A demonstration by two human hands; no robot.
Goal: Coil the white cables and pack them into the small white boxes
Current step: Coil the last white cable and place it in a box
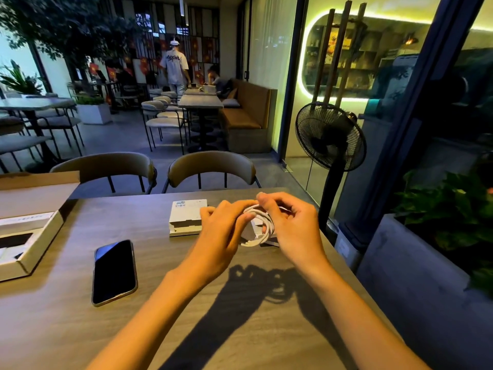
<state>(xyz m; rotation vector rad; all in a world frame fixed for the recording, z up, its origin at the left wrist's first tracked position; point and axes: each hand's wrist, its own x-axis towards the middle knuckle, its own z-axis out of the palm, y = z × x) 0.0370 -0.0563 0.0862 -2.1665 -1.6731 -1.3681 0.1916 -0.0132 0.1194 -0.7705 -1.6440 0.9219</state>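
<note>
A white cable (262, 227) is wound into a loose coil of several loops, held above the wooden table (170, 303). My right hand (289, 228) grips the coil from the right, thumb and fingers around its top. My left hand (226, 231) pinches the coil's upper left side with its fingertips. A small white box (186, 216) with a blue label lies on the table just left of my left hand, its near flap open. Under the coil a second small white box (257, 227) shows only in part, mostly hidden by my hands.
A black phone (114, 272) lies face up at the left of the table. A large open cardboard box (29, 222) stands at the far left edge. Two chairs (210, 169) face the table's far side, and a black floor fan (330, 137) stands to the right.
</note>
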